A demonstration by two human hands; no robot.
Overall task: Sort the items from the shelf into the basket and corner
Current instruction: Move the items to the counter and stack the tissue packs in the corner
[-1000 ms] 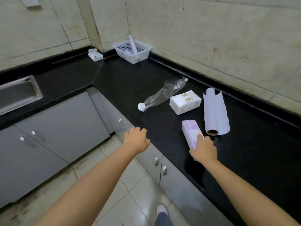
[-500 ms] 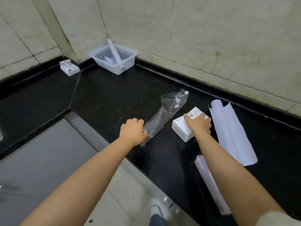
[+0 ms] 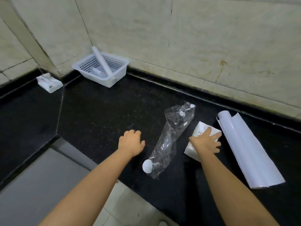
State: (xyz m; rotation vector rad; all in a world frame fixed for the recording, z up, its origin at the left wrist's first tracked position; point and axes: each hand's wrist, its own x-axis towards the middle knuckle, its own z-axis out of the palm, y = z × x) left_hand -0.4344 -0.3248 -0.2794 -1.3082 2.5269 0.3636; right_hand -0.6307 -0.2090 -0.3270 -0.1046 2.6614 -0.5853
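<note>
While my right hand lies spread over the white tissue pack, that pack rests flat on the black counter, its long axis running from near-left to far-right, the far corner aimed toward the wall. My fingers splay across its top with the palm down; whether they actually grip it or only press on it I cannot tell. The forearm reaches in from the lower right, nearly straight.

Just left of the pack lies the clear plastic bag, long and narrow, stretched from its white round piece at the near end up toward the wall. On the pack's other side sits the white paper roll, partly unrolled, its tube end far and its loose sheet trailing toward me.

My left hand hovers over the counter's front part, fingers curled loosely inward, holding nothing, knuckles up, apart from the bag.

Far back by the wall stands the white basket with a slim white roll leaning out of it. In the corner to its left sits a small white packet.
</note>
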